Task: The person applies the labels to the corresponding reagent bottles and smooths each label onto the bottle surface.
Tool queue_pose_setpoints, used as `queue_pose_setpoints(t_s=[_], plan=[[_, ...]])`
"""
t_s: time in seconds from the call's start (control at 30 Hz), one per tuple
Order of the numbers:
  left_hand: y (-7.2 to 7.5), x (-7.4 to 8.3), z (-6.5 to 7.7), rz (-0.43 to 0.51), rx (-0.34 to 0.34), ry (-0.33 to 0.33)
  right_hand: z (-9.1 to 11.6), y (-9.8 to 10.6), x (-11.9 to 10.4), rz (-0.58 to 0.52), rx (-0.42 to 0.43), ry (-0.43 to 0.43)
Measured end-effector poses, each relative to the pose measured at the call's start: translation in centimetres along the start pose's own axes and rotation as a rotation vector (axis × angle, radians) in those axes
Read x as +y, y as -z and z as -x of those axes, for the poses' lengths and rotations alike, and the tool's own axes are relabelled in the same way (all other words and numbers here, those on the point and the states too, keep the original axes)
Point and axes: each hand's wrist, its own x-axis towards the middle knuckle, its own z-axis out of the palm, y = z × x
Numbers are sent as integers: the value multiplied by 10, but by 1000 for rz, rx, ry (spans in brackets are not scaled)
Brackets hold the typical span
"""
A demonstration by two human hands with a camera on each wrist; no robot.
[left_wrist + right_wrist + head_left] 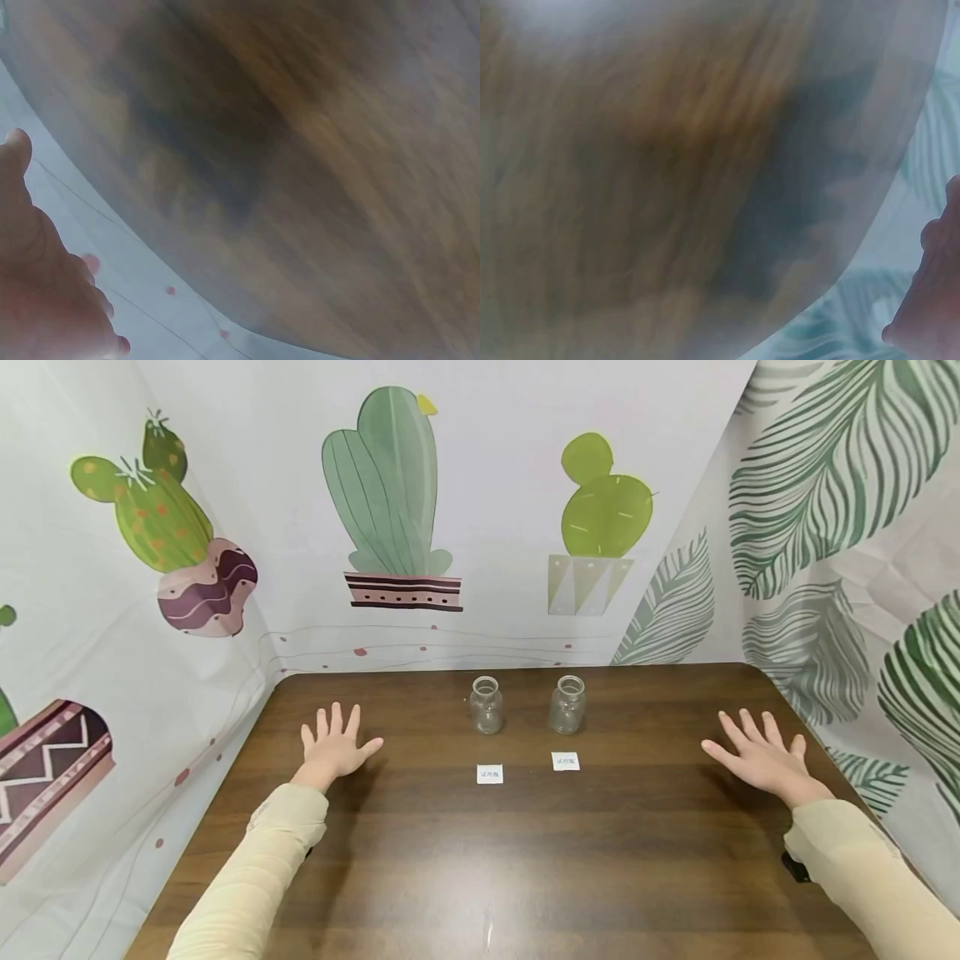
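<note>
Two clear glass jars stand upright near the back of the table: a left jar (pixel 487 708) and a right jar (pixel 567 707), both without lids. In front of each lies a small white paper label with dark writing, the left label (pixel 490 774) and the right label (pixel 566 762); the writing is too small to read. My left hand (pixel 335 747) is spread above the left side of the table, holding nothing. Over the right side, my right hand (pixel 767 762) is likewise spread, fingers apart and holding nothing. Both wrist views show only part of each hand and its shadow.
The brown wooden table (pixel 480 852) has rounded back corners. Behind it hangs a white cloth (pixel 502 527) printed with cacti, and a leaf-patterned cloth (pixel 847 510) is at the right. Light glares off the table's front middle.
</note>
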Motion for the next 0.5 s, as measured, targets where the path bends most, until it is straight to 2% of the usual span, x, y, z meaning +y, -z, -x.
queue_pose_setpoints(t_s=[0.3, 0.5], plan=[[0, 36, -5, -41, 56, -91, -10, 2, -47, 56, 55, 109], [0, 60, -4, -17, 109, -165, -15, 0, -81, 95, 80, 193]])
